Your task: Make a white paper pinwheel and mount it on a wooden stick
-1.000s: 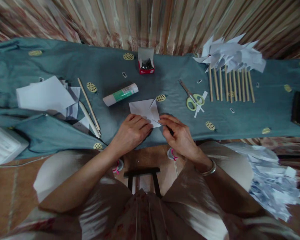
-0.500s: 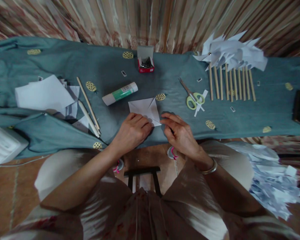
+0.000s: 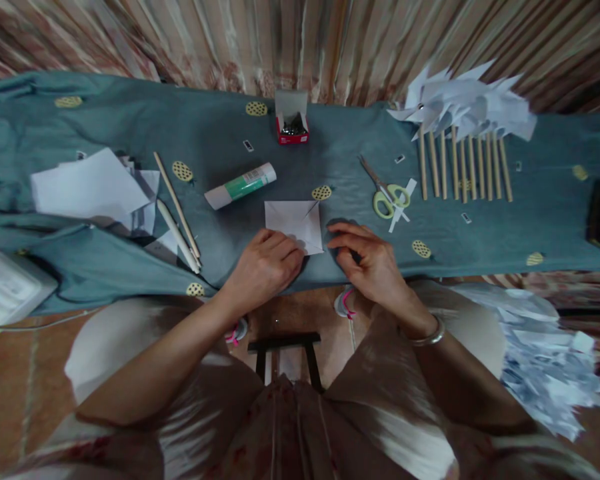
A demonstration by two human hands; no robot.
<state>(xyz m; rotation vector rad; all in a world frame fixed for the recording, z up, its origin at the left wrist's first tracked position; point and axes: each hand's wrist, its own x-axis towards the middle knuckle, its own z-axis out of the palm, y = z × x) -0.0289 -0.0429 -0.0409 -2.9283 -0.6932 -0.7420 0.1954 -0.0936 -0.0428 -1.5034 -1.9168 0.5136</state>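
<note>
A white paper square [image 3: 299, 219] with diagonal lines running in from its corners lies on the cloth in front of me. My left hand [image 3: 273, 259] covers its near left part, fingers curled together over the near edge and gripping it; the fingertips are partly hidden. To the right of the square, a small gap away, is my right hand [image 3: 366, 257], bent fingers apart and holding nothing. Just beyond the paper lies a green and white glue stick [image 3: 243, 185]. Scissors [image 3: 387, 193] with light green handles rest to the right on narrow paper strips [image 3: 411, 189].
Paper pinwheels [image 3: 470, 103] on wooden sticks lie at the back right. A small red box [image 3: 293, 139] of shiny metal pieces stands open at the back. At left are paper sheets [image 3: 87, 187], a wooden stick [image 3: 176, 203] and a white pen-like thing [image 3: 177, 237]. Paper scraps [image 3: 550, 353] sit low right.
The paper square has turned slightly and shifted a little right, its far edge now level. My right hand has drawn back to the right, off its edge. My left hand stays on the paper.
</note>
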